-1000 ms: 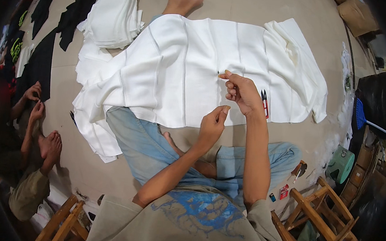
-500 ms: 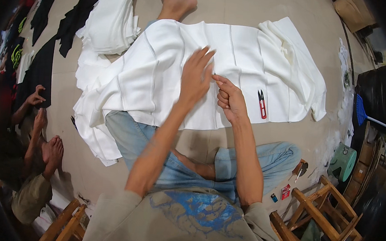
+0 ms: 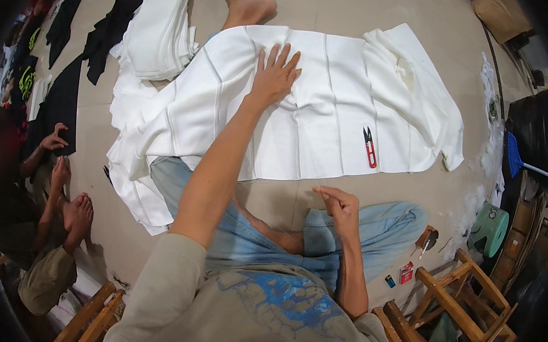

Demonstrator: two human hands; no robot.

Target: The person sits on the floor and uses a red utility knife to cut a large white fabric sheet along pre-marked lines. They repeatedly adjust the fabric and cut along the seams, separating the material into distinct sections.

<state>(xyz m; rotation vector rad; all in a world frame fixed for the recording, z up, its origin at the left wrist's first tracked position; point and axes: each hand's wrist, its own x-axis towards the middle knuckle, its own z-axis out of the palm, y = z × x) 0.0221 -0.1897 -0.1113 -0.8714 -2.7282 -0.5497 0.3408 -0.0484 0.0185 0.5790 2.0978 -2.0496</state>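
A white cloth with several dark seam lines lies spread across the floor before me and over my leg. My left hand rests flat on its upper middle, fingers spread. Below the cloth's near edge, over my lap, my right hand is closed in a pinch. A fine pale thread, barely visible, seems to run from its fingertips. Red-handled thread snips lie on the cloth to the right, blades pointing away from me, with neither hand touching them.
A folded white cloth stack lies at the far left, near black cloth pieces. Another person sits at the left. Wooden stools, a green container, a red packet and a lighter are at the right.
My left hand has moved away from my right and now lies flat farther up the cloth. My pinched right hand has drawn back toward me, off the cloth.
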